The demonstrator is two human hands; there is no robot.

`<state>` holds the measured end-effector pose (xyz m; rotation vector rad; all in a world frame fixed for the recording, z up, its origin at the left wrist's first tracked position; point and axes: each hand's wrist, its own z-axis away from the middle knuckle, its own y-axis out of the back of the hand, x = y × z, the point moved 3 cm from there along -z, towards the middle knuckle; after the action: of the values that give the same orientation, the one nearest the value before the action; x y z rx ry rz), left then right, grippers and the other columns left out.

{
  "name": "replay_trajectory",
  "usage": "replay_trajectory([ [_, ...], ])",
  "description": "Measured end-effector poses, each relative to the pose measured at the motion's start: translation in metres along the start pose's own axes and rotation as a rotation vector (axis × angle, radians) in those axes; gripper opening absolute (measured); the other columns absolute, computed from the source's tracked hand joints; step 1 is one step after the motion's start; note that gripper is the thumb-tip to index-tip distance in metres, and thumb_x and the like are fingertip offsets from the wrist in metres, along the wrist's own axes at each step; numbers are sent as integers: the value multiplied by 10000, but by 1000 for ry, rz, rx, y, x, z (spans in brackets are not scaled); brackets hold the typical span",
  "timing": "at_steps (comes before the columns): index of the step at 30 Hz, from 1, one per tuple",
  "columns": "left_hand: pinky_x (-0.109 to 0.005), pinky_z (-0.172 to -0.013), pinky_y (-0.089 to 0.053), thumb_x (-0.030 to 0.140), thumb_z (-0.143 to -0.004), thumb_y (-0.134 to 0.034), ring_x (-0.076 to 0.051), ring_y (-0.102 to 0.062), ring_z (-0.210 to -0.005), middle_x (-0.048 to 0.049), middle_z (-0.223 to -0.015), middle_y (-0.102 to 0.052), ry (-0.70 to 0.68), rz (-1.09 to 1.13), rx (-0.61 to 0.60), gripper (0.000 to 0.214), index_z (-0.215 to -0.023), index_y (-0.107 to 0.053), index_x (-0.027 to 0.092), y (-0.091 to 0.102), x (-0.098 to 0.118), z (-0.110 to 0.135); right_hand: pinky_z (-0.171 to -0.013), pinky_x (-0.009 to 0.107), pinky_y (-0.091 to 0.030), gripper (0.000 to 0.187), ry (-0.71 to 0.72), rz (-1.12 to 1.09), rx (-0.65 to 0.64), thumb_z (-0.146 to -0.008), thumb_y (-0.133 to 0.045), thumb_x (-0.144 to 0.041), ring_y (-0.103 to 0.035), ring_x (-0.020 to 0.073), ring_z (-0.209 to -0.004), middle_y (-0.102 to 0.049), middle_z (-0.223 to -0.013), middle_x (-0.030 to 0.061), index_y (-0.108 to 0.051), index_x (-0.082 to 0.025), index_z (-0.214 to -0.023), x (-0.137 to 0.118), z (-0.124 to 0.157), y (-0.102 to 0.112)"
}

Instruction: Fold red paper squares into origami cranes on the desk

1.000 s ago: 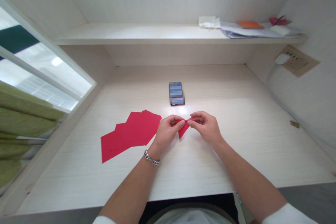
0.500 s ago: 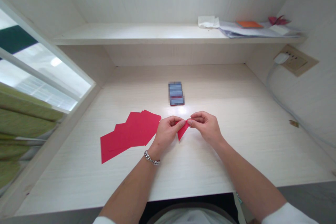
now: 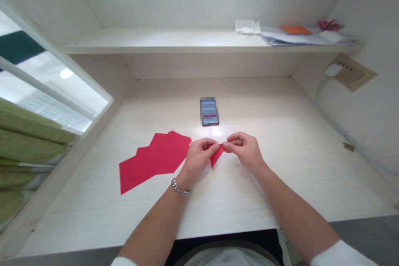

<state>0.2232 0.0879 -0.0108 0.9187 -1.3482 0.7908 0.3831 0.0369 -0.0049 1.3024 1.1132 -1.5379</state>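
Observation:
A small folded piece of red paper (image 3: 216, 157) is pinched between both of my hands just above the pale wooden desk (image 3: 280, 183). My left hand (image 3: 198, 157), with a metal bracelet at the wrist, grips its left side with closed fingers. My right hand (image 3: 245, 151) pinches its top right edge with thumb and forefinger. The paper's pointed tip hangs down between the hands. Several flat red paper sheets (image 3: 152, 158) lie fanned on the desk just left of my left hand.
A phone (image 3: 209, 111) lies on the desk beyond my hands. The shelf (image 3: 162, 41) above holds white papers (image 3: 293, 36), an orange pad (image 3: 296, 29) and a red folded paper figure (image 3: 329, 25). A wall socket with a plugged cable (image 3: 344, 72) is at the right.
My fingers have closed in slightly on the folded red paper, and less of its right part shows. Nothing else has moved.

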Motion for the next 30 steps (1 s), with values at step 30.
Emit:
replay_trajectory([
  [30, -246, -605, -468, 386, -747, -698, -154, -618, -664, -60, -745, -705, 57, -71, -102, 241, -750, -704, 145, 1, -1, 0, -611, 296, -559, 261, -118, 263, -281, -764, -684, -391, -677, 166, -604, -702, -664, 57, -684, -135, -816, 2, 1, -1],
])
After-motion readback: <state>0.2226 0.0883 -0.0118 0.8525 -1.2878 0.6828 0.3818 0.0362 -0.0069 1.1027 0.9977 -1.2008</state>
